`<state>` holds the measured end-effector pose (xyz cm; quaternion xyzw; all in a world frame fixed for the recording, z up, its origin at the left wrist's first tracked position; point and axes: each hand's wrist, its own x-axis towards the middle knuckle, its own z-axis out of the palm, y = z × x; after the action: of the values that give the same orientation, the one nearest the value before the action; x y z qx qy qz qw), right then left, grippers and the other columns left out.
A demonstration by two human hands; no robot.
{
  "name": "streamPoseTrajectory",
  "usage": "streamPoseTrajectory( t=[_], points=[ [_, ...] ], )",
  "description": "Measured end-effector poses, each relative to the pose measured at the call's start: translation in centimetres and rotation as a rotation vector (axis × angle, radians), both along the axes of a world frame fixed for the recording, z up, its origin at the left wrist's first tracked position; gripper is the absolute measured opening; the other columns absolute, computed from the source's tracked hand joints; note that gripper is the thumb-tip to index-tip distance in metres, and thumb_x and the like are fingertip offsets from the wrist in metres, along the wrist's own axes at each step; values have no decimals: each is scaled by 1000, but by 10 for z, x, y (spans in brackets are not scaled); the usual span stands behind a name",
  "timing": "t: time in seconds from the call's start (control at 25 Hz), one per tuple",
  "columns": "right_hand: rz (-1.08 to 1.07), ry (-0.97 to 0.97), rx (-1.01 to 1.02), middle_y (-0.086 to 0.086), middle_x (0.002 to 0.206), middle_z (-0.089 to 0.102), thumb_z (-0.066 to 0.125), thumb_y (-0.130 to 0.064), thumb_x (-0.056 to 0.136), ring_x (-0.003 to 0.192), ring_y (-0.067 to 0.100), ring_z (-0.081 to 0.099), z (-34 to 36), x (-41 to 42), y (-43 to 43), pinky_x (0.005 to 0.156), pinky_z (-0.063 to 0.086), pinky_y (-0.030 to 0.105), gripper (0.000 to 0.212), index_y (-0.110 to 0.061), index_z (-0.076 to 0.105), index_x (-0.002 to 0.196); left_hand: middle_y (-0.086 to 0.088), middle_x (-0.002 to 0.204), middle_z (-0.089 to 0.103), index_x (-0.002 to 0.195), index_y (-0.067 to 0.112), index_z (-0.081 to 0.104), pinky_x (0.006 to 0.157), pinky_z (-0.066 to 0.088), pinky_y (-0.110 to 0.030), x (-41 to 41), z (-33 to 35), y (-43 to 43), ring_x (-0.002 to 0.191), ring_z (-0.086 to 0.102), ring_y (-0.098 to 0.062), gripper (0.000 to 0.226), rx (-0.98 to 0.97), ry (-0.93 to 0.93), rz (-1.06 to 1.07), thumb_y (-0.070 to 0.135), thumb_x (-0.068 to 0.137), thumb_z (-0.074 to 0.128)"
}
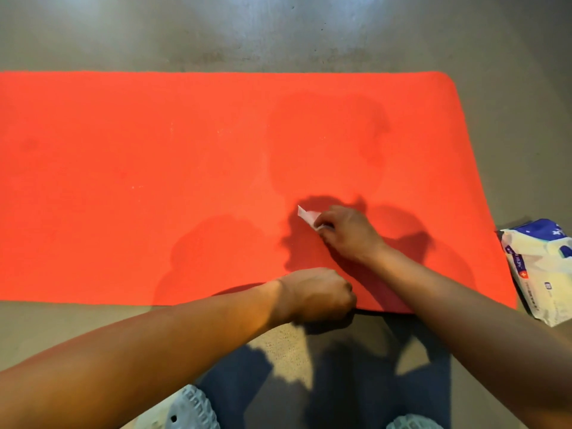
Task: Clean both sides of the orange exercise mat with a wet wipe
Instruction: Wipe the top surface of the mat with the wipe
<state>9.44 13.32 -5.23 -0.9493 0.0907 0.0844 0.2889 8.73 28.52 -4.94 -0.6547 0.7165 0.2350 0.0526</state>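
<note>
Head view: my right hand (346,233) pinches the wet wipe (306,215) against the top side of the orange mat (154,181), which lies on the floor, left hand (315,294) curled at its near edge, grip unclear; next, probably sweeping leftward.

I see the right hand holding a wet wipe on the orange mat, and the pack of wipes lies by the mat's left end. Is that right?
Not quite. The head view shows the pack of wipes lying on the floor by the right end of the orange mat, not its left. The right hand does hold the wet wipe on the mat.
</note>
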Motion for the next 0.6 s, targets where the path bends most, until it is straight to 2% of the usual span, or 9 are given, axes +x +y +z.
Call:
streamPoseTrajectory(
  t=[0.08, 0.16, 0.24, 0.32, 0.4, 0.44, 0.52, 0.6],
  points=[
    [253, 105, 74, -1, 95, 66, 65, -21, 87, 91, 21, 63, 9, -8, 25, 73, 41, 30, 17, -24, 78, 98, 0, 62, 64, 60, 15, 66, 47, 47, -32, 2, 1, 0, 51, 57, -26, 22, -82, 69, -15, 26, 79, 63],
    [370, 164, 50, -4, 96, 66, 65, -23, 88, 91, 19, 62, 11, -7, 31, 71, 41, 31, 17, -27, 78, 97, -4, 67, 68, 67, 15, 71, 50, 46, -33, 2, 5, 0, 56, 61, -29, 24, -160, 76, -17, 26, 85, 60],
    [260, 54, 2, -1, 98, 68, 61, -24, 88, 95, 24, 65, 6, 4, 17, 74, 47, 36, 18, -26, 77, 96, -4, 75, 70, 77, 16, 73, 53, 46, -32, 6, 14, 1, 64, 64, -30, 28, -185, 91, 12, 32, 91, 55],
    [-3, -14, -44, 8, 103, 71, 60, -20, 89, 99, 32, 66, 2, 15, -4, 79, 50, 40, 17, -20, 74, 99, -3, 81, 71, 83, 18, 71, 53, 41, -30, 13, 22, 3, 68, 65, -31, 31, -196, 53, 47, 38, 94, 51],
    [-258, -16, -88, 15, 105, 71, 61, -19, 91, 99, 36, 65, -4, 21, -16, 79, 49, 41, 16, -13, 71, 103, -3, 81, 71, 80, 16, 68, 54, 43, -31, 26, 26, 8, 69, 65, -33, 35, -208, 14, 128, 39, 95, 47],
    [-297, -17, -101, 17, 102, 70, 62, -19, 92, 97, 37, 64, -5, 23, -13, 78, 48, 42, 16, -10, 70, 101, -4, 81, 71, 79, 15, 67, 55, 45, -32, 34, 27, 12, 70, 66, -34, 36, -205, 2, 161, 39, 96, 46],
    [-179, -27, -24, 17, 91, 68, 63, -18, 90, 88, 37, 63, -2, 22, 7, 73, 46, 42, 12, -7, 70, 90, -4, 80, 72, 78, 17, 68, 56, 47, -33, 53, 27, 20, 69, 66, -33, 37, -165, -12, 176, 40, 97, 47],
    [59, 62, 144, 14, 83, 69, 63, -11, 85, 81, 30, 65, 11, 15, 33, 70, 45, 42, 9, -7, 71, 81, -2, 78, 72, 77, 19, 70, 57, 49, -32, 67, 31, 29, 67, 64, -27, 35, -84, 33, 169, 40, 95, 49]
  ],
)
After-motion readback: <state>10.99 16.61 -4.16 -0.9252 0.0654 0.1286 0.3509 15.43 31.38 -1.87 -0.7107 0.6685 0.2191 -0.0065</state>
